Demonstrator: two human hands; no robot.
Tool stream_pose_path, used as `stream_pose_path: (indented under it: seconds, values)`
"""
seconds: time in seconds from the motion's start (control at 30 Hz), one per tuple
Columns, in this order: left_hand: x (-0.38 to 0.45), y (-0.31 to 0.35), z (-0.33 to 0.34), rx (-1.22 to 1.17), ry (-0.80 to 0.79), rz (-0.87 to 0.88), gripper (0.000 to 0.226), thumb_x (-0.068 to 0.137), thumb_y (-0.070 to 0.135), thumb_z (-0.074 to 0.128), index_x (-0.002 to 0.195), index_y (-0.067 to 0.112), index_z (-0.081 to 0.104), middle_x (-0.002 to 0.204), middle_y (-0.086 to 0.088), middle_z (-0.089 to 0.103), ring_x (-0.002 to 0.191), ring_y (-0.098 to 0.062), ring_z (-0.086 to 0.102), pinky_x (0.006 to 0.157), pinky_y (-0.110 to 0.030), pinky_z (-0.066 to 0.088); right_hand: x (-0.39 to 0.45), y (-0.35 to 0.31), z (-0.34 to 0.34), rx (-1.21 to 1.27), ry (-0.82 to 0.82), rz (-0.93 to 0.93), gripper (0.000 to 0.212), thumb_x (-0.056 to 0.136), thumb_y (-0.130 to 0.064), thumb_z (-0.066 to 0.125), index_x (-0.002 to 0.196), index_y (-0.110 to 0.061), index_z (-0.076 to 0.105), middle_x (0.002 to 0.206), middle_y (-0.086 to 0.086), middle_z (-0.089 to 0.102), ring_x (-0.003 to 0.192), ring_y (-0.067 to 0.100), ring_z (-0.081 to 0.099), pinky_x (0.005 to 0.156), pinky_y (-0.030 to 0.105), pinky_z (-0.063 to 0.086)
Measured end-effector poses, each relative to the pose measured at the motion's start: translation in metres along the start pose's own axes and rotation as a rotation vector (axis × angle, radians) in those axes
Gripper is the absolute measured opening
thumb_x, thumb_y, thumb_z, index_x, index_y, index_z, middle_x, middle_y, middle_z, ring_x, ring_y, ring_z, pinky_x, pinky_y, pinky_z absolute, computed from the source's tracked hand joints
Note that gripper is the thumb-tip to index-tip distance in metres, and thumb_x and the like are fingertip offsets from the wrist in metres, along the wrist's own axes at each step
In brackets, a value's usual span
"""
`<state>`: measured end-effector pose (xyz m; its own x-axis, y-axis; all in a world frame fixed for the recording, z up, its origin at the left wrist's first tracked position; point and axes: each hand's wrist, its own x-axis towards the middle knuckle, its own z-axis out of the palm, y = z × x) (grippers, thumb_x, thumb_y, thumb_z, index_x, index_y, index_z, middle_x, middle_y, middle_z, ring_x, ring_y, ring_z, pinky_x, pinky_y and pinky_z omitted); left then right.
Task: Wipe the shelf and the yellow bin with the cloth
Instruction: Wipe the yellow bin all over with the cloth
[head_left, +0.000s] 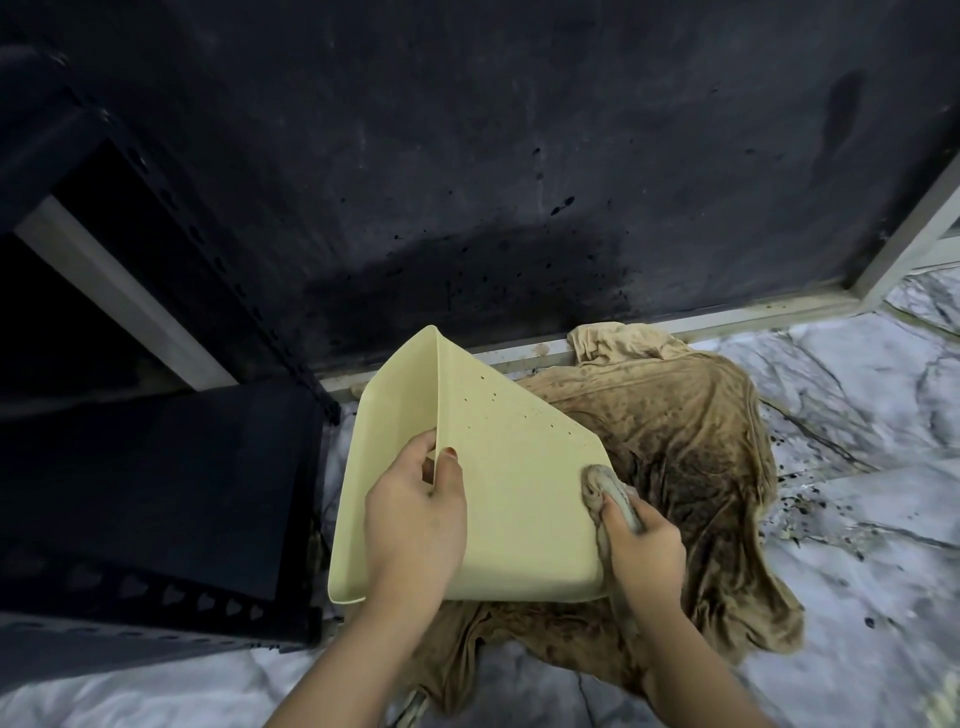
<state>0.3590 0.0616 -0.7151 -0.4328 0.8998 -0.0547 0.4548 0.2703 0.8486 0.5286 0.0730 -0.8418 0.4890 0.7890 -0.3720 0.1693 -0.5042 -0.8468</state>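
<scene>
The pale yellow bin (519, 467) is tipped on its side in the middle of the view, its underside with small holes facing me. My left hand (415, 514) grips its rim, thumb on the outside and fingers inside. My right hand (641, 545) holds a bunched grey cloth (605, 486) pressed against the bin's right edge. The dark metal shelf (156, 493) stands at the left, its lower board close beside the bin.
A large stained brown cloth (691, 452) lies crumpled on the marble floor (872, 519) under and right of the bin. A dark spattered wall (493, 156) rises behind, with a metal frame (727, 317) along its base. Black specks dot the floor at right.
</scene>
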Motion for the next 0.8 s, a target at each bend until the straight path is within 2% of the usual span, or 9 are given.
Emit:
stream_pose_path:
  seconds: [0.17,0.27,0.33,0.43,0.5,0.57,0.63,0.73,0.8]
  values:
    - [0.001,0.001,0.000,0.008,-0.001,0.001,0.026,0.091,0.021,0.046,0.111,0.022,0.064,0.064,0.006,0.054,0.052,-0.014,0.046,0.053,-0.029,0.033,-0.018,0.003,0.002,0.071,0.073,0.040,0.042,0.084,-0.030,0.063,0.122,-0.013,0.062,0.117,0.014,0.067,0.106,0.034,0.060,0.081,0.035,0.043]
    - [0.001,0.001,0.000,0.009,-0.001,0.007,0.026,0.091,0.021,0.046,0.111,0.022,0.063,0.064,0.007,0.054,0.053,-0.014,0.046,0.053,-0.029,0.033,-0.041,-0.004,0.011,0.096,0.108,0.026,0.042,0.081,-0.034,0.064,0.120,-0.016,0.063,0.113,0.008,0.067,0.104,0.031,0.059,0.084,0.038,0.045]
    - [0.000,0.001,0.001,0.007,0.001,0.014,0.025,0.091,0.021,0.046,0.110,0.022,0.063,0.061,0.007,0.053,0.051,-0.014,0.044,0.053,-0.029,0.032,-0.056,-0.015,0.018,0.096,0.082,-0.050,0.045,0.077,-0.041,0.061,0.116,-0.019,0.065,0.104,0.004,0.068,0.101,0.028,0.059,0.086,0.039,0.047]
    - [0.000,0.001,0.002,0.007,0.001,0.018,0.024,0.091,0.020,0.047,0.108,0.022,0.064,0.058,0.005,0.051,0.048,-0.015,0.042,0.053,-0.031,0.033,-0.072,-0.040,0.027,0.053,0.016,-0.234,0.059,0.068,-0.056,0.046,0.110,-0.021,0.068,0.093,0.000,0.067,0.093,0.025,0.059,0.080,0.040,0.048]
    - [0.000,0.001,0.002,0.001,-0.001,0.021,0.024,0.091,0.020,0.047,0.107,0.022,0.064,0.056,0.006,0.050,0.047,-0.015,0.041,0.053,-0.030,0.033,-0.075,-0.057,0.030,0.015,-0.028,-0.350,0.052,0.070,-0.054,0.045,0.102,-0.021,0.070,0.086,-0.003,0.066,0.087,0.024,0.059,0.075,0.039,0.049]
    - [-0.001,0.001,0.003,-0.012,-0.013,0.024,0.024,0.091,0.020,0.046,0.108,0.022,0.064,0.056,0.006,0.051,0.048,-0.015,0.043,0.055,-0.029,0.034,-0.073,-0.070,0.032,-0.001,-0.066,-0.397,0.036,0.078,-0.044,0.056,0.101,-0.021,0.071,0.088,-0.003,0.068,0.086,0.023,0.060,0.075,0.039,0.049]
    - [-0.001,0.000,0.003,-0.017,-0.022,0.024,0.025,0.092,0.020,0.046,0.110,0.022,0.063,0.059,0.005,0.054,0.049,-0.015,0.044,0.056,-0.029,0.035,-0.066,-0.074,0.033,-0.005,-0.102,-0.363,0.030,0.082,-0.037,0.061,0.105,-0.019,0.070,0.097,-0.001,0.070,0.091,0.022,0.061,0.079,0.038,0.050]
    - [-0.001,0.001,0.001,-0.010,-0.038,0.013,0.026,0.093,0.021,0.045,0.115,0.023,0.060,0.064,0.006,0.058,0.052,-0.014,0.048,0.054,-0.030,0.036,-0.051,-0.067,0.032,-0.005,-0.124,-0.240,0.037,0.081,-0.040,0.060,0.112,-0.022,0.067,0.104,-0.002,0.071,0.095,0.021,0.062,0.084,0.038,0.051]
    - [-0.001,0.003,-0.002,-0.016,-0.055,0.002,0.026,0.093,0.021,0.044,0.114,0.025,0.059,0.072,0.010,0.061,0.058,-0.012,0.053,0.054,-0.027,0.039,-0.040,-0.060,0.028,-0.009,-0.118,-0.154,0.038,0.081,-0.041,0.059,0.114,-0.024,0.066,0.102,0.000,0.071,0.093,0.022,0.063,0.081,0.036,0.051]
